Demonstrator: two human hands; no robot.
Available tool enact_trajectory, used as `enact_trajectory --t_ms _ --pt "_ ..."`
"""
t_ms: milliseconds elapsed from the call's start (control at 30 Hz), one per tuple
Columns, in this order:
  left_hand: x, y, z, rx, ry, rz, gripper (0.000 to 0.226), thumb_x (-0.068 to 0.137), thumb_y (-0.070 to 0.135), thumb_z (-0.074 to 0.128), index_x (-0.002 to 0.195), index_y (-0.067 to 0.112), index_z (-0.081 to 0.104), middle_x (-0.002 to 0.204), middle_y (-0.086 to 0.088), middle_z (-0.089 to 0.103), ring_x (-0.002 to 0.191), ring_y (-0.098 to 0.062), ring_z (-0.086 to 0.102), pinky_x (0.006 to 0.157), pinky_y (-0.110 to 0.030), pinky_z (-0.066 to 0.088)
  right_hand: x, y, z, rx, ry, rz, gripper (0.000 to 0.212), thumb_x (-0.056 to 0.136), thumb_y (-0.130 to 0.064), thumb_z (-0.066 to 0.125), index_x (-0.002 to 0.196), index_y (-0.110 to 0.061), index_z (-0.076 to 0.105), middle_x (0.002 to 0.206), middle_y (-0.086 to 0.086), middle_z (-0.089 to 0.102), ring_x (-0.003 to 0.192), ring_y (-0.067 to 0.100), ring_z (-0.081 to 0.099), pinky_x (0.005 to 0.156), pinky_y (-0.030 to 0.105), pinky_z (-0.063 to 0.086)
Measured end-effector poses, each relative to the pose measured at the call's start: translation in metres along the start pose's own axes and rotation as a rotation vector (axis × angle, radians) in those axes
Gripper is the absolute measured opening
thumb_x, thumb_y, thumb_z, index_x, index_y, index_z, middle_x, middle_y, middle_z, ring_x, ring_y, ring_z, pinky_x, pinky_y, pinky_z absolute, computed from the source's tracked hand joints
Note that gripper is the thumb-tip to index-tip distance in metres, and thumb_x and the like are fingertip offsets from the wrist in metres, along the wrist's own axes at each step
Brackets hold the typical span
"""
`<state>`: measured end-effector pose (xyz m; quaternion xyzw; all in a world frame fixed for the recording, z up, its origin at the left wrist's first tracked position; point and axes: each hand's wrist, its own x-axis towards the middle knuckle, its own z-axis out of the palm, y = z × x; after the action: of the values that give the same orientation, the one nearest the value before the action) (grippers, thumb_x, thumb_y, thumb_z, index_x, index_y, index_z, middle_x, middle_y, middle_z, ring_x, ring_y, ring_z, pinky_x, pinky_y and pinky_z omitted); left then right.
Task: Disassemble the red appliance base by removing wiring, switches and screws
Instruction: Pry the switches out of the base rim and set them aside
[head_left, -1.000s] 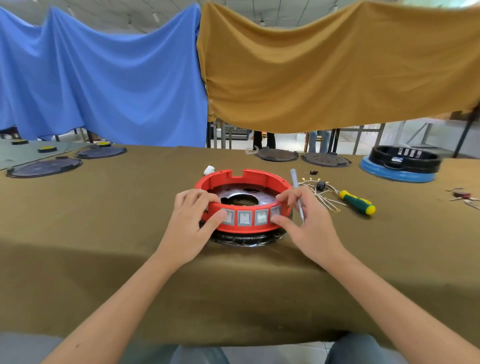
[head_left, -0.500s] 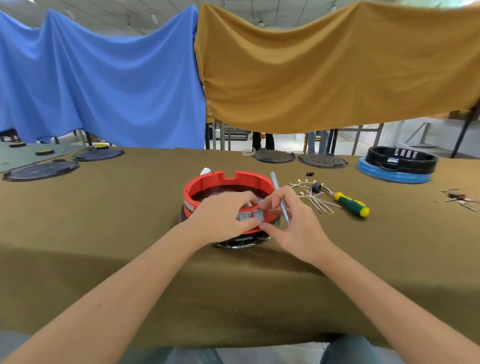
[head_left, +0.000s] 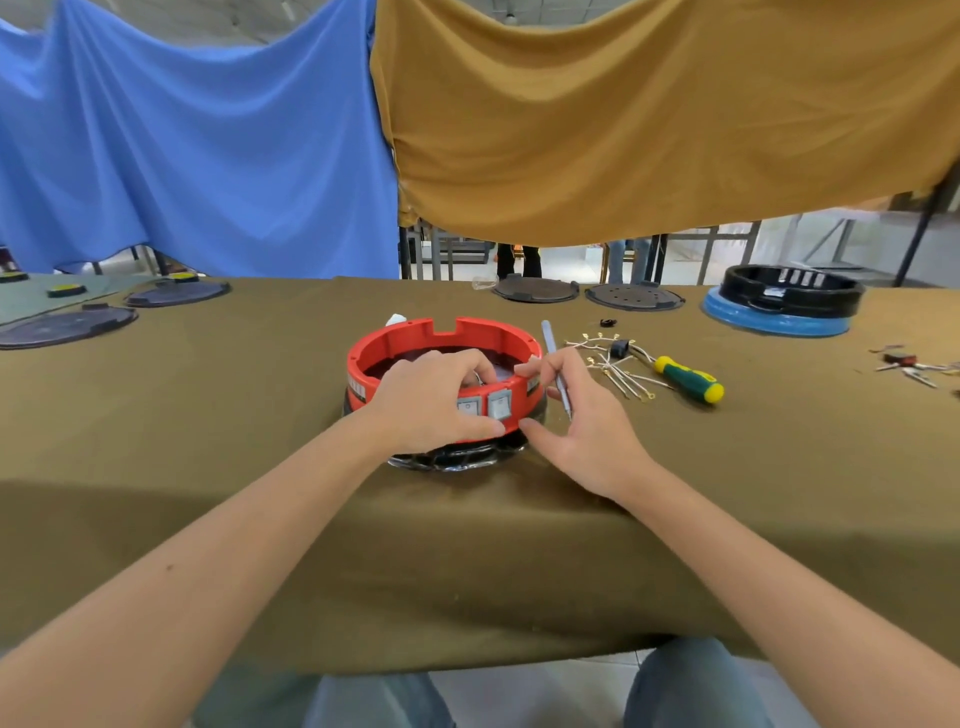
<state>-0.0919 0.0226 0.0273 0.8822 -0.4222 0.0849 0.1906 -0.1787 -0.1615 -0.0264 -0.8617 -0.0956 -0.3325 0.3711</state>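
The red appliance base (head_left: 441, 338) sits mid-table. The left hand (head_left: 434, 402) grips its front wall over the switches (head_left: 498, 404); the right hand (head_left: 582, 415) pinches tweezers (head_left: 555, 364), apparently. Hard pushing could snap a switch clip or slide the base.

No text, brand, number or sign can be read anywhere. Faint marks are seen on the grey switches (head_left: 492, 405) set in the front wall of the red appliance base (head_left: 395, 343), but they are too small and blurred to be made out. A pale strip on the base's left wall is equally illegible.
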Motion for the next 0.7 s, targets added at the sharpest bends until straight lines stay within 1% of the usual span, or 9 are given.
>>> enact_trajectory --t_ms 67,133,200,267,333,433,533,633,700 --pt "-0.001 -0.001 -0.002 -0.047 -0.015 -0.003 0.038 0.08 0.055 0.07 0.109 0.034 0.056 0.099 0.017 0.065 0.092 -0.006 0.06 0.087 -0.038 0.048 -0.001 -0.001 0.001 -0.018 -0.008 -0.006 0.04 0.081 -0.01 0.073 0.096 -0.025 0.039 0.123 -0.015 0.062 0.118 -0.004 0.054 0.09 0.003 0.038" --pt "-0.003 -0.002 -0.004 -0.12 -0.041 -0.036 0.032 0.087 0.06 0.059 0.11 0.038 0.057 0.096 0.02 0.065 0.09 -0.001 0.06 0.088 -0.034 0.044 -0.002 -0.003 0.0 -0.023 -0.004 -0.01 0.039 0.082 -0.009 0.071 0.096 -0.025 0.039 0.123 -0.015 0.062 0.118 -0.004 0.054 0.091 0.003 0.037" --pt "-0.003 -0.004 -0.006 -0.155 -0.044 -0.064 0.024 0.094 0.056 0.05 0.108 0.038 0.058 0.094 0.021 0.066 0.086 0.001 0.06 0.088 -0.034 0.041 -0.004 -0.004 -0.001 -0.022 0.007 -0.029 0.037 0.083 -0.006 0.069 0.096 -0.023 0.039 0.122 -0.013 0.063 0.118 -0.006 0.053 0.091 0.005 0.039" --pt "-0.004 -0.007 -0.008 -0.192 -0.051 -0.057 0.019 0.097 0.051 0.049 0.105 0.038 0.06 0.09 0.021 0.067 0.083 -0.002 0.062 0.086 -0.034 0.043 -0.006 -0.006 -0.002 -0.011 0.003 -0.062 0.036 0.084 -0.004 0.067 0.094 -0.024 0.039 0.121 -0.01 0.064 0.12 -0.006 0.053 0.092 0.01 0.042" --pt "-0.006 -0.012 -0.013 -0.271 -0.098 -0.036 0.015 0.097 0.046 0.053 0.105 0.039 0.063 0.087 0.021 0.067 0.085 -0.005 0.063 0.086 -0.033 0.047 -0.008 -0.009 -0.003 -0.006 -0.007 -0.093 0.037 0.085 -0.003 0.065 0.092 -0.028 0.039 0.122 -0.009 0.065 0.121 0.0 0.055 0.091 0.015 0.044" --pt "-0.007 -0.018 -0.023 -0.373 -0.195 -0.003 0.014 0.096 0.039 0.057 0.106 0.039 0.066 0.089 0.02 0.069 0.088 0.003 0.063 0.084 -0.024 0.045 -0.009 -0.011 -0.001 -0.009 -0.004 -0.113 0.035 0.089 -0.006 0.062 0.094 -0.033 0.041 0.121 -0.008 0.066 0.119 0.003 0.057 0.091 0.013 0.043" --pt "-0.004 -0.019 -0.029 -0.419 -0.252 -0.051 0.016 0.095 0.038 0.06 0.108 0.036 0.069 0.102 0.013 0.071 0.098 -0.001 0.065 0.098 -0.033 0.047 -0.008 -0.01 -0.001 0.011 -0.024 -0.112 0.024 0.094 -0.011 0.061 0.107 -0.026 0.049 0.122 -0.006 0.064 0.117 0.008 0.058 0.091 0.02 0.049" --pt "-0.001 -0.017 -0.031 -0.417 -0.274 -0.08 0.015 0.095 0.035 0.061 0.107 0.033 0.07 0.107 0.006 0.071 0.103 -0.009 0.066 0.103 -0.04 0.046 -0.007 -0.01 -0.001 -0.004 -0.052 -0.122 0.03 0.093 -0.012 0.058 0.12 -0.022 0.051 0.122 -0.005 0.061 0.114 0.012 0.058 0.09 0.031 0.052" --pt "0.0 -0.013 -0.033 -0.426 -0.272 -0.094 0.012 0.095 0.031 0.063 0.104 0.03 0.071 0.105 0.002 0.072 0.103 -0.014 0.066 0.104 -0.044 0.046 -0.007 -0.011 -0.001 0.024 -0.062 -0.072 0.037 0.094 -0.012 0.046 0.129 -0.021 0.052 0.123 -0.007 0.061 0.115 0.012 0.057 0.092 0.033 0.05"
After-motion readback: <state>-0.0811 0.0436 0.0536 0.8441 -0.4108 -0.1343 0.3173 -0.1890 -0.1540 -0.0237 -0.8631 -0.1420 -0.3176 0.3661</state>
